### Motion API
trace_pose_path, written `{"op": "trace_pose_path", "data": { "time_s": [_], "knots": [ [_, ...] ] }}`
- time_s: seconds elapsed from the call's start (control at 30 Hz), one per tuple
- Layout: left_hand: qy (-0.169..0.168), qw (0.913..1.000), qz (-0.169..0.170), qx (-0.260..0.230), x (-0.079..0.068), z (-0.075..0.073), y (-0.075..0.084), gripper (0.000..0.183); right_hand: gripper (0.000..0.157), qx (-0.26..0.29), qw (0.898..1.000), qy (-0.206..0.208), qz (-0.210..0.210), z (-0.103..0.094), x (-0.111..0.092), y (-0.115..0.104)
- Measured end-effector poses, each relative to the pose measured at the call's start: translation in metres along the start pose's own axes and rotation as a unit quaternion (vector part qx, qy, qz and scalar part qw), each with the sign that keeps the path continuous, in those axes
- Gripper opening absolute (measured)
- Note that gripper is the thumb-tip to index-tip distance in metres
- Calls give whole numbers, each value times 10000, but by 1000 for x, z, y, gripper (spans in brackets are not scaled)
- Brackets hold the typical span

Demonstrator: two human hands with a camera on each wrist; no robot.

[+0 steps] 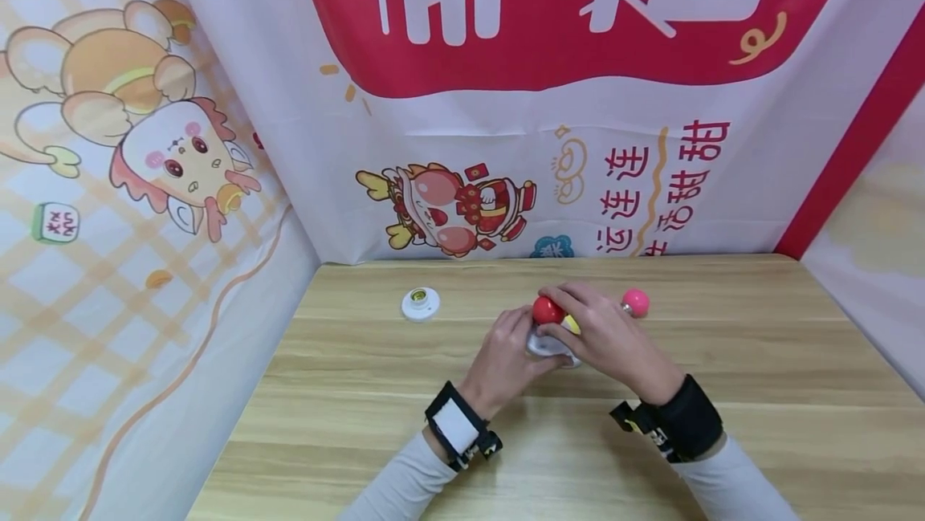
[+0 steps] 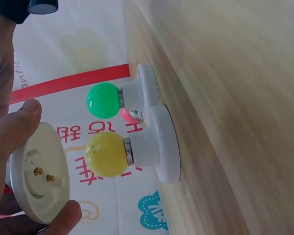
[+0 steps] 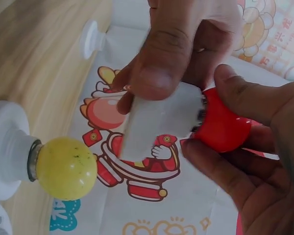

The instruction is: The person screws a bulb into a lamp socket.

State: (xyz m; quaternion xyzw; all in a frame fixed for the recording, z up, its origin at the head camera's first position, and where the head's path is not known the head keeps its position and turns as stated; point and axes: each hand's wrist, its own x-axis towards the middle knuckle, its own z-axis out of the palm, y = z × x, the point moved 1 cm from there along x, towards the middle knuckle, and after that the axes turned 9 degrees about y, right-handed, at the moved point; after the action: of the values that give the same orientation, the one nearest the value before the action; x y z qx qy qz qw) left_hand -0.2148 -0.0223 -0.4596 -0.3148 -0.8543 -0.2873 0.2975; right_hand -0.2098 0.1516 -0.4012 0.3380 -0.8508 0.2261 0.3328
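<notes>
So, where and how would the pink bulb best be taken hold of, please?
Hold the pink bulb by its round globe, probably from above and the right: it lies on its side, its metal base pointing left.

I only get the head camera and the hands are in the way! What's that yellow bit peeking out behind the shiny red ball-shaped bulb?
Observer: It's a shiny yellow ball-shaped bulb, and the left wrist view shows its metal cap sitting in a white, disc-footed holder.

Operator: Ooh! Is anything else hiding from me?

Observer: Yes, a shiny green ball-shaped bulb, sitting in another white holder right beside the yellow one.

Operator: And what's underneath the white, round-based lamp holder in the left hand?

Observer: A hollow with two brass-coloured metal screws in it.
</notes>
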Motion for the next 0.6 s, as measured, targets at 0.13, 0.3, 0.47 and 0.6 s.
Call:
{"op": "trace_pose_path", "data": {
  "time_s": [0.13, 0.3, 0.47, 0.6],
  "knots": [
    [-91, 9997, -109, -196, 1, 0, -3, 79, 51, 69, 9999, -52, 65, 2, 1, 2],
    [-224, 9991, -181, -322, 1, -2, -7, 73, 55, 124, 9998, -79, 128, 4, 2, 4],
    [-489, 9984, -229, -151, 0, -6, -9, 71, 55, 182, 9997, -123, 145, 6, 3, 5],
    [-614, 9978, -237, 51, 0, -8, -13, 75, 59, 312, 9991, -203, 204, 8, 5, 5]
  ]
}}
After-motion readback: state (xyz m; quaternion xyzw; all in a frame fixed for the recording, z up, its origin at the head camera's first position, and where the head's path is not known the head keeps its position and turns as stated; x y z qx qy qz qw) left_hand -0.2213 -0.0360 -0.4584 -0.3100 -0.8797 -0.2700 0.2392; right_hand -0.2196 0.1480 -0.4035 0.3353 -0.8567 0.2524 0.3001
